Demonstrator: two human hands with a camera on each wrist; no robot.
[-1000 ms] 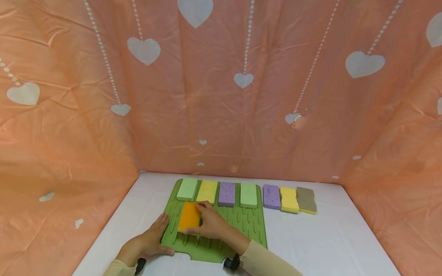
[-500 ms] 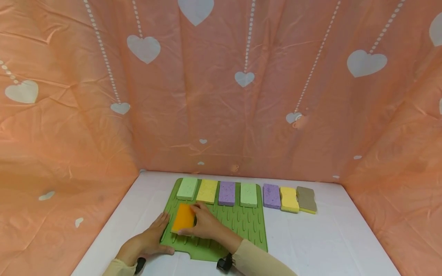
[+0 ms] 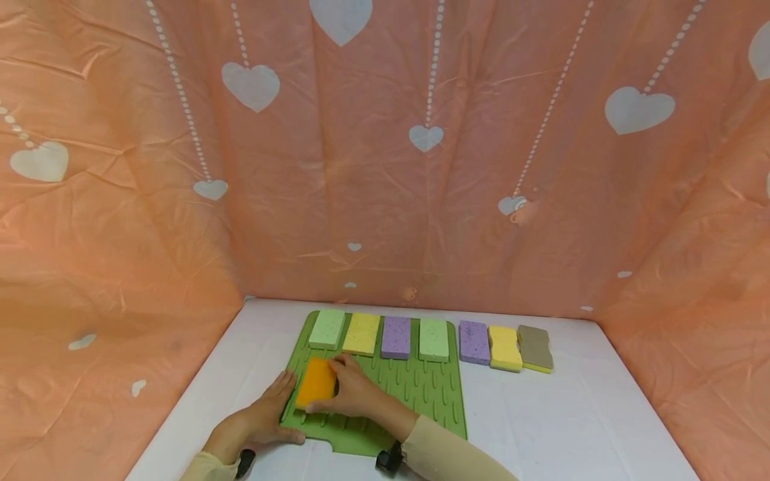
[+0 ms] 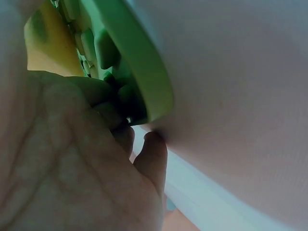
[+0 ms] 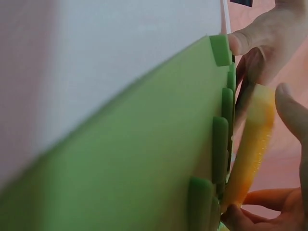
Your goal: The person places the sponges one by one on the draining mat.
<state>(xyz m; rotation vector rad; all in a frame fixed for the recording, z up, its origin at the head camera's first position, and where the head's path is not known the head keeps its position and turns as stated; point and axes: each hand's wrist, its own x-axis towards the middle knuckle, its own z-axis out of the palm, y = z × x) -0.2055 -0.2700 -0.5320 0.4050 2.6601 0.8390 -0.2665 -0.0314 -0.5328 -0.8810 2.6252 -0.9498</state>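
Sponge [image 3: 316,383], one, orange, pinched between thumb and fingers of the right hand [image 3: 353,392], tilted over the left part of one ribbed green mat [image 3: 361,439]. Left hand [image 3: 261,417] at the mat's near-left corner, fingers outstretched. Along the far edge, four more: two pale green sponges [image 3: 327,329], one yellow sponge [image 3: 362,334], one purple sponge [image 3: 396,337]. Right of the mat, on the bench [image 3: 553,427], three: one purple [image 3: 474,343], one yellow [image 3: 504,347], one grey-brown over yellow [image 3: 535,346].

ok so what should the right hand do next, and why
Probably ease the thumb end of the orange sponge down so it lies flat. The right hand grips it over the ridged green mat, and the right wrist view shows it tilted, that end raised. The left hand rests at the mat's edge, which may help steady it.
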